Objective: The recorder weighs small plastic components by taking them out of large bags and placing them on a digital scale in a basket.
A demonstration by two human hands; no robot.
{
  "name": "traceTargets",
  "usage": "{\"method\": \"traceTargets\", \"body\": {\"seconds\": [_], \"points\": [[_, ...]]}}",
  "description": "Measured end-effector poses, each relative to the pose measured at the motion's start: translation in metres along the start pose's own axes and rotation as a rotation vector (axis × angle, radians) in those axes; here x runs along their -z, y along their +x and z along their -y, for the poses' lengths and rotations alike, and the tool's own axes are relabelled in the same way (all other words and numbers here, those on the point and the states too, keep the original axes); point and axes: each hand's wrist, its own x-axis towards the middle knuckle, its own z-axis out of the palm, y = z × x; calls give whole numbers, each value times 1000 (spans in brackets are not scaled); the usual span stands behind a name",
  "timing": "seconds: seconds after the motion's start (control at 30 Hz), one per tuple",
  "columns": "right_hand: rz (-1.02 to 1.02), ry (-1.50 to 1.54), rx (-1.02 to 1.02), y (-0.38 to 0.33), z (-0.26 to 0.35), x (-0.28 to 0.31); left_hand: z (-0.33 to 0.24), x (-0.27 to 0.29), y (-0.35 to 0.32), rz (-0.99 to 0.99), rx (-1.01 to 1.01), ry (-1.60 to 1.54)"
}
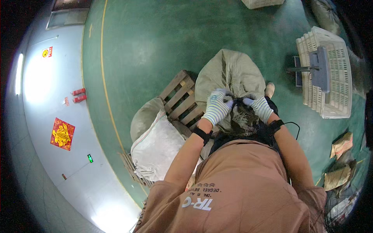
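Note:
A large, full greenish-grey woven sack [210, 79] stands in front of me, its neck gathered in dark folds toward my body. My left hand [217, 106], in a striped knit glove, pinches the gathered neck from the left. From the right, my right hand [259, 107], gloved alike, closes its fingers on the same neck. Something dark, perhaps a tie, lies between the fingertips; I cannot make out its kind. Below the hands the loose, frayed mouth of the sack [243, 118] hangs toward my waist.
Left of the sack lie a wooden pallet [180, 95], a white sack [159, 145] and a grey-green sack [145, 116]. A white slatted crate [330, 73] stands at the right beside a grey-blue platform scale [319, 69]. Fire extinguishers [79, 95] are along the left wall.

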Motion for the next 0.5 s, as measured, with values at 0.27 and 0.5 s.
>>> {"method": "traceTargets", "body": {"seconds": [0.27, 0.5], "points": [[101, 761, -1, -4, 5, -3, -17, -19, 2, -122, -331, 212], [225, 1002, -32, -17, 10, 1, -9, -22, 1, -205, -315, 124]]}}
